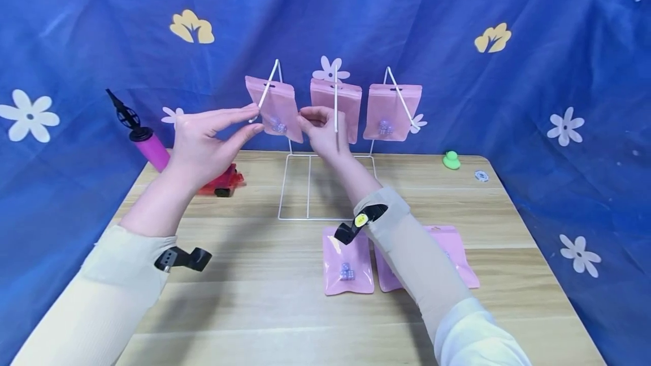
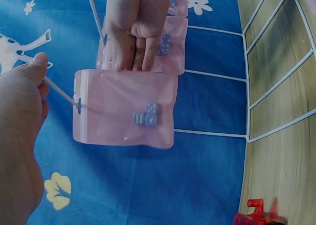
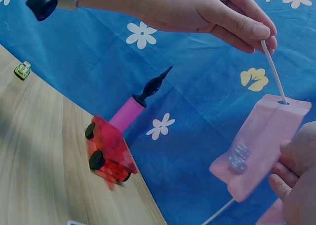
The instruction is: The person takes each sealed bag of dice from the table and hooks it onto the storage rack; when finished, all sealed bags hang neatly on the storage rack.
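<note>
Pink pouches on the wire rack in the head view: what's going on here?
A person is working at a white wire rack. The left hand pinches the front end of the left prong, on which a pink pouch with dice inside hangs. The right hand is at that pouch's edge, though its grip is unclear. A middle pouch and a right pouch also hang there; more pouches lie on the table.

rack (image 1: 317, 219) sits at the back of the bench (image 1: 254, 309), hanging pouches (image 1: 274, 107) on it, loose pouches (image 1: 348, 252) in front, toy car (image 1: 222, 182) left, duck (image 1: 451, 161) right
</note>
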Demonstrator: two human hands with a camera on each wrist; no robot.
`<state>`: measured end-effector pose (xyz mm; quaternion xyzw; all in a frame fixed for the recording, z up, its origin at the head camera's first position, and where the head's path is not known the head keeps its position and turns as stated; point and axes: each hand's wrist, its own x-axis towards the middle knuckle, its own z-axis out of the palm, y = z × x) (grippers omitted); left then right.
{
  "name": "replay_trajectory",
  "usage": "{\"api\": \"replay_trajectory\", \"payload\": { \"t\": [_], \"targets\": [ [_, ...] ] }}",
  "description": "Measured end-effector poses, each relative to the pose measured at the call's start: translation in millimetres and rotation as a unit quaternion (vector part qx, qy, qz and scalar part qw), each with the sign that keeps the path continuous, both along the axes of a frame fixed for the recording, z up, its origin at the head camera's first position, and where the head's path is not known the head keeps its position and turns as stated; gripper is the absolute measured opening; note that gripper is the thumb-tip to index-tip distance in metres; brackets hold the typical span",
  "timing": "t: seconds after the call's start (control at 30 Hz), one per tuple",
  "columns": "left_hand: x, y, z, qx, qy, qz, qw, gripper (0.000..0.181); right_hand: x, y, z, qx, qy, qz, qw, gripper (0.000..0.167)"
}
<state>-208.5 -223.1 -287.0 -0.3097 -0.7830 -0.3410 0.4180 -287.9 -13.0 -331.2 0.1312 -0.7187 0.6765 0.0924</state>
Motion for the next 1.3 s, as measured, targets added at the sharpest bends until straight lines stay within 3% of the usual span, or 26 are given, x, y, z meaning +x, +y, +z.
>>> {"api": "replay_trajectory", "payload": {
  "t": [0.27, 0.5, 0.7, 0.9, 1.3],
  "targets": [
    [-4.5, 1.7, -4.0, 0.007, 0.013, 0.0, 0.9999, 0.029, 19.5, 26.8, -8.8, 0.007, 0.004, 0.046, 0.9989, 0.022],
    [-5.1, -3.8, -4.5, -0.028, 0.017, -0.002, 0.9995, 0.027, 47.2, 52.9, -13.8, 0.014, -0.031, 0.095, 0.9949, 0.022],
    [-5.6, -2.3, -5.9, -0.016, 0.012, -0.004, 0.9998, 0.027, 68.7, 85.0, -18.0, 0.016, -0.008, 0.14, 0.99, 0.025],
    [-5.7, 1.3, -5.9, 0.006, 0.013, -0.009, 0.9999, 0.027, 80.7, 127.5, -21.1, 0.045, 0.001, 0.138, 0.9894, 0.026],
    [-5.0, -3.5, -6.0, -0.02, 0.004, -0.013, 0.9997, 0.026, 98.0, 214.4, -42.5, 0.123, -0.06, 0.097, 0.9859, 0.027]
  ]
}}
